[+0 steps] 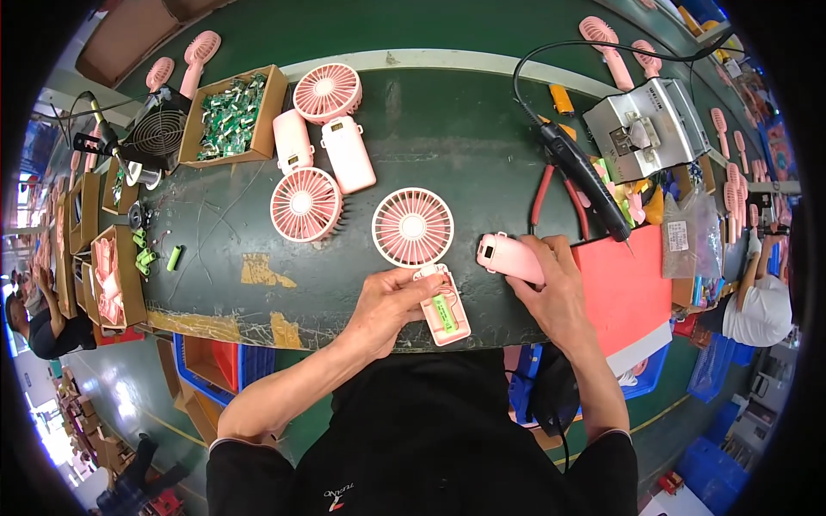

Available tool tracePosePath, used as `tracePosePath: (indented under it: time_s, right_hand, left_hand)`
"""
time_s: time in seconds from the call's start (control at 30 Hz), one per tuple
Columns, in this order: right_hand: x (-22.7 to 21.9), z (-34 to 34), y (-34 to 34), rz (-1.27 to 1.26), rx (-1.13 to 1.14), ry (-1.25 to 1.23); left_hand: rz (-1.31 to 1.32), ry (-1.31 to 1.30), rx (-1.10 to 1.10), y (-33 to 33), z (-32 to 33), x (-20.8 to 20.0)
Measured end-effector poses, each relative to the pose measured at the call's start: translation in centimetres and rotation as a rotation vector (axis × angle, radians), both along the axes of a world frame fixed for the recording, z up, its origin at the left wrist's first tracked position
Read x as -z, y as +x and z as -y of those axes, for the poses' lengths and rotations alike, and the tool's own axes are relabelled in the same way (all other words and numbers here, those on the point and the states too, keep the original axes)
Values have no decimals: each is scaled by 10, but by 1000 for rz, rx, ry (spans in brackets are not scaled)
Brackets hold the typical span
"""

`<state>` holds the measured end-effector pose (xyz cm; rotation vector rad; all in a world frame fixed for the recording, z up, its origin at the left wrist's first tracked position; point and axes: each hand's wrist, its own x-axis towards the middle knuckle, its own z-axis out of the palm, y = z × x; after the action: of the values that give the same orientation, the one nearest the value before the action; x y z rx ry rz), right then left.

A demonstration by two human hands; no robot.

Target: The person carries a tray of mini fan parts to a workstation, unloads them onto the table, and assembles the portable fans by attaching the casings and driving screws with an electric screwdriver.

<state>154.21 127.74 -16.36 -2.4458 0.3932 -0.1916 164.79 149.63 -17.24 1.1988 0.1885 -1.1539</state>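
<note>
**Battery laid in, cover still off**

The pink fan's handle lies open at the bench's near edge; closing it appears to be left. The handle's upper end is pinched between the left hand's thumb and fingers. The cover is clasped, apart to the right, by the right hand's curled fingers. Both forearms are angled inward.

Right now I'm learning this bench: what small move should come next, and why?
Probably bring the pink cover over the open handle: the right hand holds the cover apart from it, while the left hand holds the handle, its green battery exposed inside.
</note>
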Motion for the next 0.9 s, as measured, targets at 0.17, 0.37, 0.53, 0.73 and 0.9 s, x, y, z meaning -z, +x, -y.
tracePosePath:
  time_s: [0.17, 0.37, 0.53, 0.73, 0.9]
  right_hand:
    - [-10, -7, -8, 38, 38, 22]
    - [-16, -4, -24, -104, 177, 756]
    - [-15, -9, -27, -137, 215, 901]
    - [-8, -23, -23, -71, 197, 703]
    - [-21, -39, -6, 108, 40, -13]
  left_hand:
    - [28, -38, -32, -1, 8, -3]
    - [-87, -61, -120, 3, 27, -2]
    - [-79, -140, -146, 4, 27, 5]
    - [-92, -205, -211, 2, 29, -1]
    - [-92, -253, -215, 0, 30, 3]
